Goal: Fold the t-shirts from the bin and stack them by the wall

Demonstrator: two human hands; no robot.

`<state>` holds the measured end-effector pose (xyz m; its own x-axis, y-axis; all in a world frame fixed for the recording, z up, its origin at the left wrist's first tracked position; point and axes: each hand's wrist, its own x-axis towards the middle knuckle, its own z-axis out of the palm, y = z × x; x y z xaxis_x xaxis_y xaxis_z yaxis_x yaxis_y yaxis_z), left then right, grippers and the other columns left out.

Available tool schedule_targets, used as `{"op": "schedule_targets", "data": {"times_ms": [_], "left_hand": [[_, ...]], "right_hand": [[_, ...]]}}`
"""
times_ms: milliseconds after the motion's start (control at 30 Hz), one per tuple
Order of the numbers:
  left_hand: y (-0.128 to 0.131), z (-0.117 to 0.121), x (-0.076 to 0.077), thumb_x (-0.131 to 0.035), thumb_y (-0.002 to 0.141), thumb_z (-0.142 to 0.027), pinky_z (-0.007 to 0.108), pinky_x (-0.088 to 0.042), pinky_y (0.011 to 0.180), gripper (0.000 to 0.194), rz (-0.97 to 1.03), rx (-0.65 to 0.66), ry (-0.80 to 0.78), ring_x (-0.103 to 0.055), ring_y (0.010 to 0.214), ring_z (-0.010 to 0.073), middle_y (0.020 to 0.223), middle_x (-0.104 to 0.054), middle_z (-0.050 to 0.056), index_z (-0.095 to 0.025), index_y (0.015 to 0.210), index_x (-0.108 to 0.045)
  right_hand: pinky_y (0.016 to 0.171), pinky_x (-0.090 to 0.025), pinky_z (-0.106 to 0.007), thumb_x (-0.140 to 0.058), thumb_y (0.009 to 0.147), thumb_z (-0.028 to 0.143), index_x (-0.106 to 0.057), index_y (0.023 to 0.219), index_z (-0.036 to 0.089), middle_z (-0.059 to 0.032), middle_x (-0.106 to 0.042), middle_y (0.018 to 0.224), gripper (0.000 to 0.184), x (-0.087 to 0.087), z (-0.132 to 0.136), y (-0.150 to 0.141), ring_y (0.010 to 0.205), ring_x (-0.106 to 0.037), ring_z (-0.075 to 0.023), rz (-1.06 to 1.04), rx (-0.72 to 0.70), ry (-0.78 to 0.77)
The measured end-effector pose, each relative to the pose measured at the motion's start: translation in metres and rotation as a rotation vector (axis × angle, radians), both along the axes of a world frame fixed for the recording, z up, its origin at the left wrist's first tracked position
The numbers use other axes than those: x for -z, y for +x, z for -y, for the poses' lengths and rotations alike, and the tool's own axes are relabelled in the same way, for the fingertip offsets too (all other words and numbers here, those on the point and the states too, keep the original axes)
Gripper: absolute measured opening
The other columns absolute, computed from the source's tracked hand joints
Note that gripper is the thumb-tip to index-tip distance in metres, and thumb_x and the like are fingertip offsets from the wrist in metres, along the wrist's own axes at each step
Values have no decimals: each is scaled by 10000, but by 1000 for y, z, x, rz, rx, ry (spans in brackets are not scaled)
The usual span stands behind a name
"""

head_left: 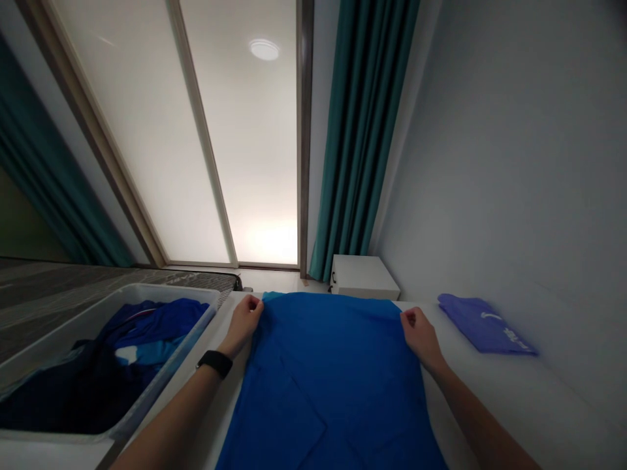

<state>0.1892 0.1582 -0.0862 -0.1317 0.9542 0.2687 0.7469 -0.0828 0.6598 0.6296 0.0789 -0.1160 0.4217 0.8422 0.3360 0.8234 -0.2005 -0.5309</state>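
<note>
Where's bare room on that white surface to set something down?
Bare white surface lies between the right forearm, folded purple garment and wall. A narrower strip separates the bin from the blue cloth, but the left forearm crosses it. The middle is crowded: cloth, with left hand and right hand pinching its edge.

Bare hands, bare forearms, black band — broad, watch-like — round left wrist

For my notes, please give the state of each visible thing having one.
Blue garment: spread, lightly creased
Left hand: pinching its left corner
Right hand: pinching its right corner
Purple garment: folded
Bin: open
Clothes inside: jumbled
Curtains: drawn aside
Cabinet: seemingly closed
Doors: seemingly shut
</note>
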Motion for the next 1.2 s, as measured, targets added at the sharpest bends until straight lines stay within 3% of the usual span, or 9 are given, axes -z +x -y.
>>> {"op": "schedule_targets", "data": {"times_ms": [100,233,400,467,567,700,833,967,1200], "left_hand": [[-9,16,-5,-454,794,-378,271,-465,653,199,75,28,50,-610,705,191,708,-632,15,-209,705,-508],[-24,38,0,-493,737,-357,271,-460,653,164,126,100,48,-600,689,189,680,-615,3,-222,648,-465],[-36,58,5,-524,702,-247,284,-405,678,91,-162,159,-175,-625,686,202,685,-635,-24,-218,787,-532],[-36,57,-1,-518,728,-232,295,-397,715,252,-256,163,-223,-654,739,216,743,-668,-22,-220,976,-559],[-33,44,-12,-454,825,-293,324,-403,759,325,-336,124,-226,-679,816,247,825,-705,16,-213,1123,-554],[-25,15,-16,-423,872,-403,395,-408,835,368,-367,31,-260,-673,925,316,926,-737,97,-193,1112,-605],[-12,-7,-6,-479,854,-487,447,-381,914,369,-330,0,-257,-645,1017,350,969,-741,139,-189,990,-650],[-2,-20,4,-542,825,-389,432,-390,902,234,-246,-26,-229,-633,1024,331,970,-730,121,-194,909,-640],[2,-19,-4,-453,821,-268,267,-449,682,117,57,-9,-151,-627,798,201,815,-659,40,-195,845,-542]], "right_hand": [[707,-487,-314,-386,858,451,-484,846,242,-58,-655,814,232,-1,22,3,761,-642,-208,-77,-48,97],[627,-473,-295,-396,827,429,-500,1033,217,-15,-605,750,313,3,50,9,641,-597,-185,-170,-111,152],[626,-421,-304,-462,715,340,-614,825,253,24,-556,616,207,6,65,17,605,-572,-194,-7,-293,-138],[632,-409,-293,-460,752,337,-613,813,258,29,-567,604,182,2,62,19,616,-585,-193,37,-298,-245],[614,-390,-271,-429,859,362,-593,881,243,22,-597,613,203,-7,44,21,627,-603,-189,41,-157,-328],[624,-389,-273,-441,886,327,-611,882,215,-39,-670,728,204,-13,10,24,730,-647,-210,62,-5,-345],[682,-428,-292,-477,892,356,-630,889,196,-87,-703,845,221,-7,-17,18,851,-668,-237,56,39,-323],[746,-445,-325,-541,833,299,-620,799,182,-121,-693,934,144,0,-31,5,929,-647,-264,20,44,-256],[623,-453,-275,-454,812,352,-501,718,231,-30,-627,687,161,-14,-29,1,693,-613,-198,-233,-62,-67]]}}
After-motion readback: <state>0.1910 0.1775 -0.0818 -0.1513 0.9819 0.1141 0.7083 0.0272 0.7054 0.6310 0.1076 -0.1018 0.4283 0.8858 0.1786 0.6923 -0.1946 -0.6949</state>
